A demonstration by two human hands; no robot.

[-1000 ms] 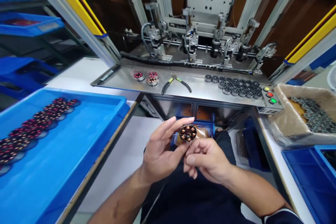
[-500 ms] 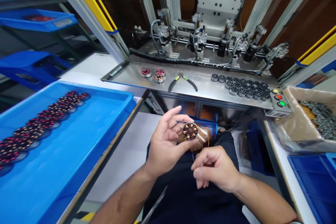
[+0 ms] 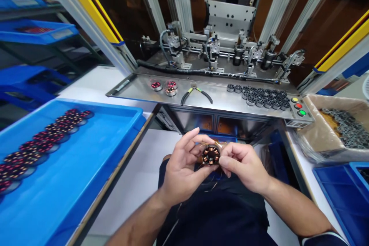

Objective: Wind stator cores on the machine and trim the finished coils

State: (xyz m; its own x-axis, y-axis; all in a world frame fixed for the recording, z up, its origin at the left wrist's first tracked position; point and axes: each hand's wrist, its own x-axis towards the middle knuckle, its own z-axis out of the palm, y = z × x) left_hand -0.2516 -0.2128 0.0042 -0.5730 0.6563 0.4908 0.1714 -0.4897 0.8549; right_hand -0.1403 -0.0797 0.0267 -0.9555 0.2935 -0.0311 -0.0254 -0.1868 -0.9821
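Note:
Between the thumb and fingers of my left hand (image 3: 187,171) is a round motor stator (image 3: 211,155) with copper coils, its face turned up toward me. My right hand (image 3: 242,163) is closed in a pinch at the stator's right rim, thumb and index fingertip touching it. Thin copper wire (image 3: 215,184) trails loose below the stator, and more loops near my left fingers. What lies between my right fingertips is mostly hidden.
A metal ledge (image 3: 132,98) ahead carries three wound stators (image 3: 170,91), cutting pliers (image 3: 196,95) and rows of black cores (image 3: 265,97). Left stands a blue tray (image 3: 115,130) of wound stators; right, a cardboard box (image 3: 317,123) of grey cores. Machine fixtures (image 3: 213,48) stand behind.
My right hand has moved up from below the stator to its right rim. The stator has shifted slightly lower in view, and the camera view has tilted a little.

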